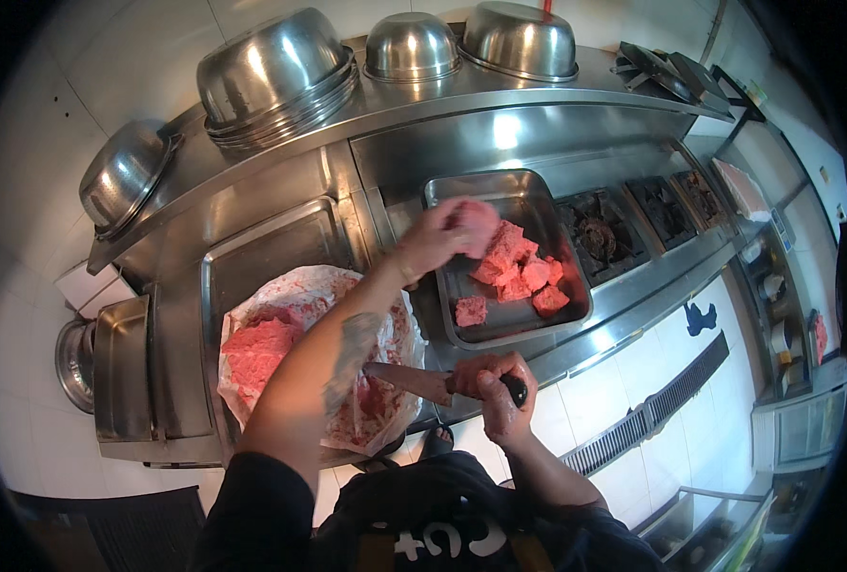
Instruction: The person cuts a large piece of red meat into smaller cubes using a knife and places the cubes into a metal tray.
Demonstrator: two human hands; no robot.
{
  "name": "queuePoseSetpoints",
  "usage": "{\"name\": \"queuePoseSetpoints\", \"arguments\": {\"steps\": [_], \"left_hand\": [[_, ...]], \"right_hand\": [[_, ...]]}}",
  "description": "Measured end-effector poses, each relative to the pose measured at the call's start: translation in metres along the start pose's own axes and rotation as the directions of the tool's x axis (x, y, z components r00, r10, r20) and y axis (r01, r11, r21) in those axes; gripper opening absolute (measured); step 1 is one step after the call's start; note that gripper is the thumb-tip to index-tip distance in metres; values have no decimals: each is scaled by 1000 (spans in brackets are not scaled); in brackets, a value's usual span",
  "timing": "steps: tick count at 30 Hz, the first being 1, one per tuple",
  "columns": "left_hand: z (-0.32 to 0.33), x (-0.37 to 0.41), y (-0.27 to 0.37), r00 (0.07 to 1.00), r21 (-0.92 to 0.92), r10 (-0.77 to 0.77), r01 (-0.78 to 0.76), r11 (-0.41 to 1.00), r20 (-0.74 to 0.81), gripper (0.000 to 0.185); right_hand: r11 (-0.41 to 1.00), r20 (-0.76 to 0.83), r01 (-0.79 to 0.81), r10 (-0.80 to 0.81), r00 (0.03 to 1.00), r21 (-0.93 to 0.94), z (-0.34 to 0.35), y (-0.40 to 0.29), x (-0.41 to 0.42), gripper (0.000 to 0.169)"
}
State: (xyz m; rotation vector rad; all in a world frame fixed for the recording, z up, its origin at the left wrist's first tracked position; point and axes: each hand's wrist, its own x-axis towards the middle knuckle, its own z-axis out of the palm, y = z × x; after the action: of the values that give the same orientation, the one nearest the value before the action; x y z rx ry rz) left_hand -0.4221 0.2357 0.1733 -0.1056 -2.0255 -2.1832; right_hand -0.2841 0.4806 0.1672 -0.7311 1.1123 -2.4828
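Observation:
My left hand [434, 239] is over the left side of a deep steel pan [455, 334], closed around a chunk of raw ground meat [479, 227]. Several other reddish meat chunks [516, 268] lie in that pan, with one smaller piece [471, 312] apart at its near left. In my right hand [502, 393] is a knife, held by its black handle; its blade [416, 380] points left over a meat-smeared plastic sheet [402, 422]. A large mass of ground meat [259, 354] rests on the sheet's left part, partly hidden by my left forearm.
A shallow steel tray [273, 232] lies under the sheet. Gas burners [602, 232] adjoin the deep pan on the right. Steel bowls [273, 68] stand upside down along the shelf [395, 107] behind. An empty-looking steel pan [124, 368] sits at far left.

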Motion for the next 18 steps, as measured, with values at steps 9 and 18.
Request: {"name": "queuePoseSetpoints", "arguments": {"steps": [9, 18], "left_hand": [[-42, -22, -37, 975, 731, -203, 75, 679, 89, 36], [-2, 48, -119, 974, 752, -192, 213, 624, -117, 36]], "right_hand": [[733, -276, -275, 123, 953, -622, -17, -40, -15, 25], [677, -388, -364, 124, 913, -640, -9, -55, -36, 33]]}}
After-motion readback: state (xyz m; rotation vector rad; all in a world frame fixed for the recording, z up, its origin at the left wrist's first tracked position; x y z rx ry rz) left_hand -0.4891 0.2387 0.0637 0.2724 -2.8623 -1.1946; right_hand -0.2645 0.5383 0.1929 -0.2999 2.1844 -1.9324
